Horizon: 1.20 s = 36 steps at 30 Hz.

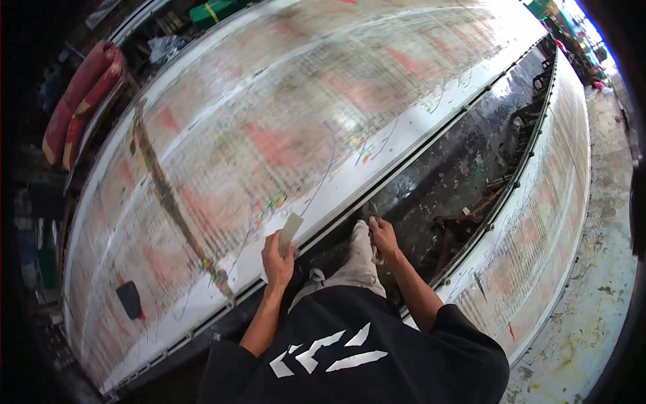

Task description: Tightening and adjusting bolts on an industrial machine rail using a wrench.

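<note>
Between the fingers of my left hand [278,260] stands a flat, grey-beige rectangular piece [291,233], held above the white near edge of a long, stained table [303,116]. My right hand [383,236] is closed around something dark and partly hidden, beside my trouser leg and over the gap past the table's edge; what it is I cannot tell. Paint specks and thin blue curved lines mark the white border near my left hand. A dark flat blade-like piece [129,300] with a red end lies on the table at the lower left.
A second long stained table [545,202] runs along my right side, with a metal rail on its near edge. The dark, paint-spotted floor [439,166] shows between the tables. Rolled red padding [83,101] and a green box [214,12] lie beyond the left table.
</note>
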### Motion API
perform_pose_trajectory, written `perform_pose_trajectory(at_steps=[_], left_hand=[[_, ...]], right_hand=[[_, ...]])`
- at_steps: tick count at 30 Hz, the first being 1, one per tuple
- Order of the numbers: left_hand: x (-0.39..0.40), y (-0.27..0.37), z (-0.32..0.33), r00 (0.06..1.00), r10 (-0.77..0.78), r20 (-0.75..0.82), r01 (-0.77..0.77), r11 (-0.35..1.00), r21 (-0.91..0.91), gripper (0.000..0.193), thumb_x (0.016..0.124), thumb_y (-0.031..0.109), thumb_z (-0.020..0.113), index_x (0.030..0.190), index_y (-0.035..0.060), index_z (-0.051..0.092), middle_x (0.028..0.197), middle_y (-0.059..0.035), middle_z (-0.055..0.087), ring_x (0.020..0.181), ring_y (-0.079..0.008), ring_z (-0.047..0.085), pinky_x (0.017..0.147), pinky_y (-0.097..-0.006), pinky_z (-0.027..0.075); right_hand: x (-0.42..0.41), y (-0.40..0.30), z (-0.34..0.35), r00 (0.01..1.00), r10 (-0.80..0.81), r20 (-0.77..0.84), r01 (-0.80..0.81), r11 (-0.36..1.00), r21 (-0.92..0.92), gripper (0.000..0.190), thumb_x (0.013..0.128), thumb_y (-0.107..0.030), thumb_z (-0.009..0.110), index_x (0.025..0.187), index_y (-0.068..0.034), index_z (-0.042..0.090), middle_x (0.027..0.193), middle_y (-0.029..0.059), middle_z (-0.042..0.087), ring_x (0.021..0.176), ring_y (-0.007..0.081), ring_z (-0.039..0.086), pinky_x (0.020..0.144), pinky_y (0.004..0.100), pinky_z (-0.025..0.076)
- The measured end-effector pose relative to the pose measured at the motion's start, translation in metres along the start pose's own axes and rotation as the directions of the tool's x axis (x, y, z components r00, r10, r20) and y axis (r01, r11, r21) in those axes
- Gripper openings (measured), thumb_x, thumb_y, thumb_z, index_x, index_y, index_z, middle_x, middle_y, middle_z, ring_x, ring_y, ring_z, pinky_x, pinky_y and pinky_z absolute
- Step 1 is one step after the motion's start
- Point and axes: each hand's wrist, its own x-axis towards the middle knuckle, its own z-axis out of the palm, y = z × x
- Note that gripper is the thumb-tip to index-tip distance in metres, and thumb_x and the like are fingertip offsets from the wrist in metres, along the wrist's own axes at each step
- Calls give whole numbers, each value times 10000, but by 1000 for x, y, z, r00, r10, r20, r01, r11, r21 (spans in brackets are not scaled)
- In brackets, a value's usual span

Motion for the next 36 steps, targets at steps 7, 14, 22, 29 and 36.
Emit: perform_pose_trajectory(at_steps=[7, 14, 22, 29, 36], left_hand=[[85, 88, 149, 978, 89, 191, -86, 996, -23, 419, 911, 284, 744, 1209, 2, 659, 1138, -181, 675, 1056, -401, 647, 890, -476, 510], [90, 112, 222, 971, 50, 234, -117, 953, 279, 465, 849, 303, 786, 1262, 111, 694, 1322, -134, 585, 1188, -358, 560, 975, -504, 442], [69, 122, 203, 971, -130, 199, 28, 894, 447, 478, 839, 360, 804, 1273, 190, 701, 1431, -155, 508, 1274, -397, 500, 1062, -517, 370], [53, 103, 195, 984, -90, 152, 14, 898, 439, 459, 848, 378, 786, 1260, 191, 710, 1423, -157, 518, 1263, -392, 511, 1059, -517, 371], [51, 85, 195, 995, 85, 46, -97, 898, 430, 446, 860, 448, 742, 1212, 174, 739, 1392, -146, 535, 1263, -367, 479, 1081, -544, 317]], right_hand=[[132, -25, -155, 921, -71, -383, -101, 906, -411, 299, 866, -266, 772, 846, 14, 670, 725, 131, 673, 690, 288, 676, 658, 426, 541], [293, -162, -335, 741, -291, -605, -280, 685, -672, 425, 896, -293, 686, 1252, -84, 582, 1108, 297, 706, 1065, 498, 667, 918, 558, 529], [393, -226, -404, 823, -365, -435, -248, 459, -853, 393, 906, -325, 657, 1202, -73, 600, 1107, 278, 708, 1064, 493, 671, 888, 557, 545], [363, -186, -359, 877, -466, -115, 26, 285, -958, 367, 878, -302, 675, 1010, 39, 665, 985, 289, 709, 944, 489, 689, 814, 556, 549], [215, -120, -169, 939, -343, 20, 195, 484, -853, 438, 850, -356, 761, 908, 73, 700, 884, 299, 712, 893, 472, 705, 769, 509, 550]])
